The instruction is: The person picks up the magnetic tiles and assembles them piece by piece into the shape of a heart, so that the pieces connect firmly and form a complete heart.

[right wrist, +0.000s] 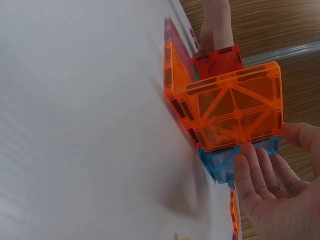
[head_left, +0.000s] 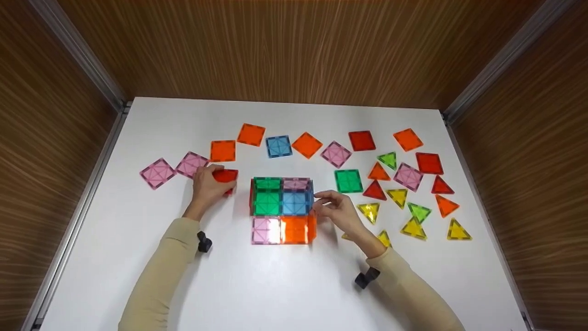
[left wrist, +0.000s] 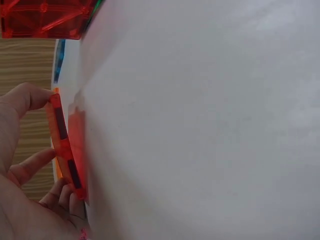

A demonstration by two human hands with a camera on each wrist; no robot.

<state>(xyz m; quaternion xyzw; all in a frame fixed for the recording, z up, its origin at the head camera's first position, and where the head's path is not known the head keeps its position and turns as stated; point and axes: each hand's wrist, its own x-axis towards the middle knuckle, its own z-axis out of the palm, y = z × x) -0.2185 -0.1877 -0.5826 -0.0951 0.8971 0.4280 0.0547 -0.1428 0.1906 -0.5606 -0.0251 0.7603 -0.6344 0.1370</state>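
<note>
In the head view my left hand (head_left: 210,186) pinches a red square magnetic tile (head_left: 226,175) by its edges, left of the tile structure. The left wrist view shows this red tile (left wrist: 63,142) edge-on, tilted over the tabletop. The structure has green (head_left: 267,203) and blue (head_left: 296,203) squares with walls around them, and pink (head_left: 265,231) and orange (head_left: 294,230) squares in front. My right hand (head_left: 340,211) is at its right side. In the right wrist view its fairly straight fingers (right wrist: 243,175) touch by the upright orange tile (right wrist: 237,112) and blue tile (right wrist: 220,162).
Orange (head_left: 223,151), pink (head_left: 157,173) and other square tiles lie in an arc behind the structure. Several triangles, such as a yellow one (head_left: 413,228), are spread at the right, some near the right forearm. Wood-grain walls (head_left: 294,50) enclose the white table (head_left: 239,289).
</note>
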